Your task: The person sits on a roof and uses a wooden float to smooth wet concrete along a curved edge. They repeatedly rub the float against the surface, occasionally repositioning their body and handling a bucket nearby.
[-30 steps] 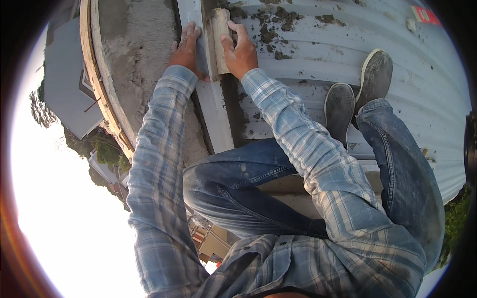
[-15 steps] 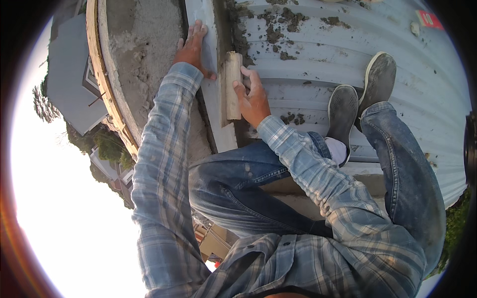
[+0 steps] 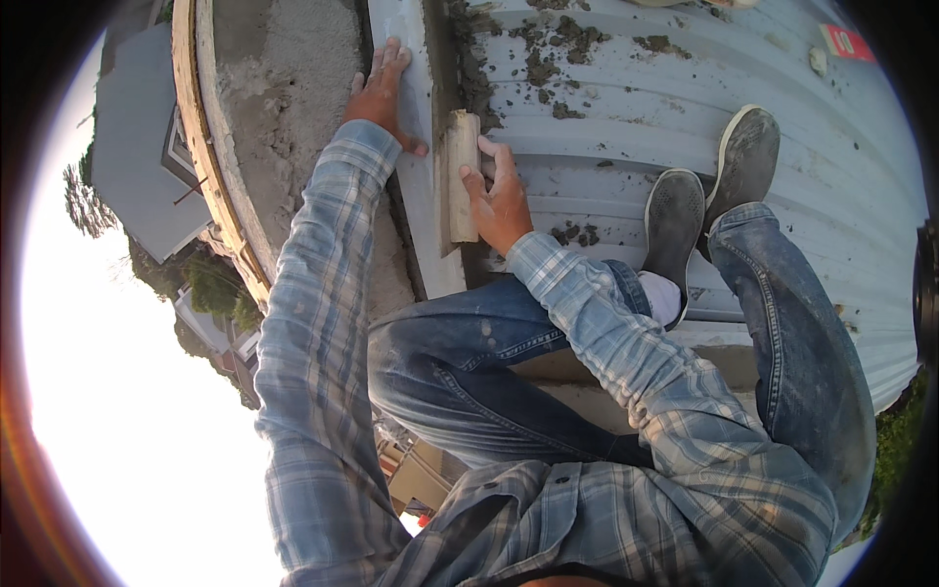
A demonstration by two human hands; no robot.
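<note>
My left hand (image 3: pixel 378 98) lies with its fingers stretched out on a long pale board (image 3: pixel 419 210) that runs along the top of a low wall. My right hand (image 3: pixel 502 203) grips a wooden float (image 3: pixel 465 176), a short block smeared with mortar. The float sits upright against the wet mortar band (image 3: pixel 445 73) on the wall's side, just right of the board. My right thumb and fingers are closed round its right side. Its face toward the wall is hidden.
Mortar crumbs (image 3: pixel 567 39) are scattered over the ribbed metal roofing (image 3: pixel 587 147), where my shoes (image 3: pixel 673 220) rest. Left of the board runs a rough concrete top (image 3: pixel 284 108), edged by a wooden form board (image 3: pixel 210 137). Beyond it the ground drops away to houses. A red tag (image 3: pixel 847 42) lies far right.
My right hand and the float have slid slightly toward me along the wall's side. The left hand stays in place on the board.
</note>
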